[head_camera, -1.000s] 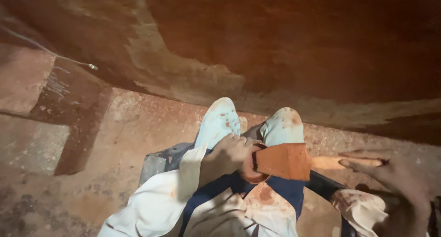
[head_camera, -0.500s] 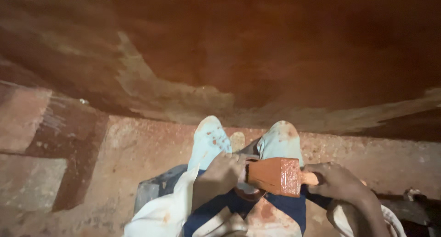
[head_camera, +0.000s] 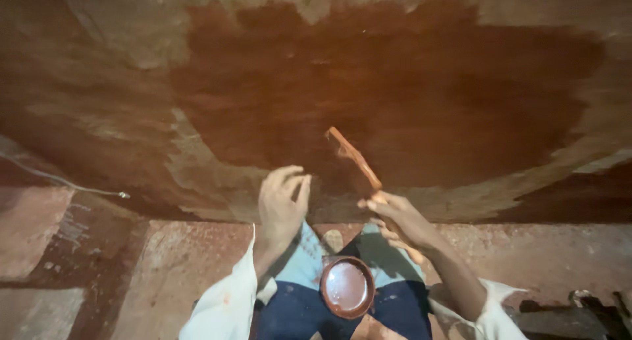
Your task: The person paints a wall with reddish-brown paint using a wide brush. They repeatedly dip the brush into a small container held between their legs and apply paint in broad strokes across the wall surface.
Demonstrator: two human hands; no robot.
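My right hand (head_camera: 395, 218) grips the handle of a flat paint brush (head_camera: 352, 157), whose rust-coloured head points up and left against the wall. A big dark reddish-brown wet patch (head_camera: 395, 96) covers the wall in front of me. My left hand (head_camera: 282, 205) is raised beside the brush with its fingers loosely curled and nothing in them, close to the wall's lower edge. A small round bowl (head_camera: 347, 287) of reddish paint rests between my knees, over my blue trousers and pale blue shoes (head_camera: 304, 261).
The unpainted wall (head_camera: 118, 103) is pale brown and streaked. A paint-spattered concrete floor (head_camera: 164, 267) runs below it. A thin wire (head_camera: 66, 185) hangs at the left. Dark objects (head_camera: 579, 307) lie on the floor at the lower right.
The view has tilted up toward the wall. My right hand has lifted the brush from my lap to the wall. My left hand let go of the brush head and rose.
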